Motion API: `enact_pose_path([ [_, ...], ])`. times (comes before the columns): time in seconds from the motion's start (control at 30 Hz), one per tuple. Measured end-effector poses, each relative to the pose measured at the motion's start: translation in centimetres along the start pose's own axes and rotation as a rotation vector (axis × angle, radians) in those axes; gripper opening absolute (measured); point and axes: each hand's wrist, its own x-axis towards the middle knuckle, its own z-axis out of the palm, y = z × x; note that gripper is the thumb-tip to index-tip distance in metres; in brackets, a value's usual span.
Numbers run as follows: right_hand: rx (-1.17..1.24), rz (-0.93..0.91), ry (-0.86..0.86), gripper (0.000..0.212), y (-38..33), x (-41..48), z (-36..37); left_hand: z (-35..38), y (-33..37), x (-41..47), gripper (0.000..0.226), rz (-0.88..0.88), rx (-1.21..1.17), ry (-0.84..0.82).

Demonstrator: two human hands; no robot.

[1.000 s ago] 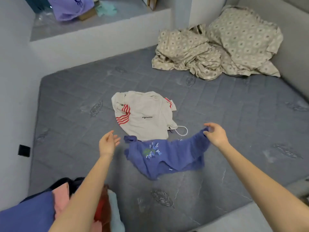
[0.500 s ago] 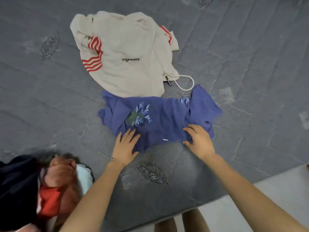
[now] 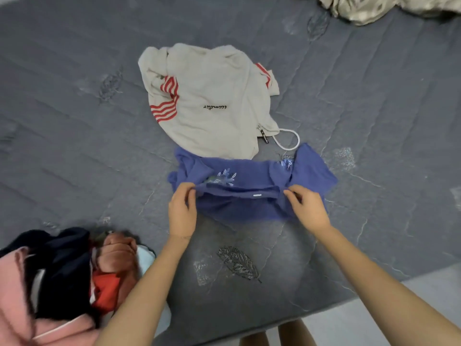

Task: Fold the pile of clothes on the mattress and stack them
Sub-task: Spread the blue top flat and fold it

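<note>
Two hands work on one blue garment (image 3: 249, 208), which lies on the grey quilted mattress (image 3: 74, 126) just below the middle of the view. The left hand (image 3: 182, 213), at its nine o'clock end, pinches a folded edge between thumb and curled fingers. The right hand (image 3: 309, 211), at its three o'clock end, pinches the same edge in the same way. The fold runs taut and straight between them. The blue cloth looks soft and slightly nubby. It carries two small pale-blue leaf embroideries and one tiny white tag on the folded edge.

At twelve o'clock from it, touching its far edge, lies one cream garment (image 3: 212, 101). It is crumpled into a rough rounded shape, with two patches of red stripes and one short line of dark script. One white cord (image 3: 289, 142) loops out at its five o'clock corner, beside a small dark zipper pull (image 3: 263, 136).

At seven o'clock in the view sits one loose pile (image 3: 62, 270) of unfolded clothes in navy, pink, red, rust and pale blue. How many pieces it holds cannot be told.

At one o'clock, at the top edge, one rumpled beige patterned bedding (image 3: 369, 8) shows. The mattress has diamond stitching and a leaf motif (image 3: 238, 263) at six o'clock from the blue garment. Pale floor (image 3: 429, 283) shows at four o'clock.
</note>
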Motion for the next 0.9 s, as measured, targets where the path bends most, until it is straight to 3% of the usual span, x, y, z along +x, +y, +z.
enact_pose_path([
  [0.17, 0.144, 0.079, 0.067, 0.036, -8.1, -0.5, -5.8, -6.4, 9.0, 3.5, 0.011, -0.074, -0.104, 0.119],
  [0.3, 0.194, -0.04, 0.026, 0.014, -14.5, -1.7, -12.3, -12.1, 14.7, 5.4, 0.013, -0.06, -0.109, 0.209],
  [0.4, 0.05, -0.164, -0.1, 0.048, -17.7, -2.8, -16.9, -16.6, 18.9, 5.9, 0.017, 0.01, -0.136, 0.24],
  [0.5, -0.083, -0.266, -0.155, 0.061, -19.9, -3.8, -20.1, -20.3, 23.1, 5.3, 0.015, 0.048, -0.14, 0.236],
  [0.67, -0.203, -0.367, -0.197, 0.049, -23.0, -7.5, -24.3, -25.1, 29.9, 1.9, 0.019, 0.117, -0.172, 0.329],
  [0.9, 0.049, -0.395, -0.091, 0.026, -23.7, -15.1, -32.6, -29.6, 36.2, -6.6, 0.009, 0.282, 0.117, 0.313],
])
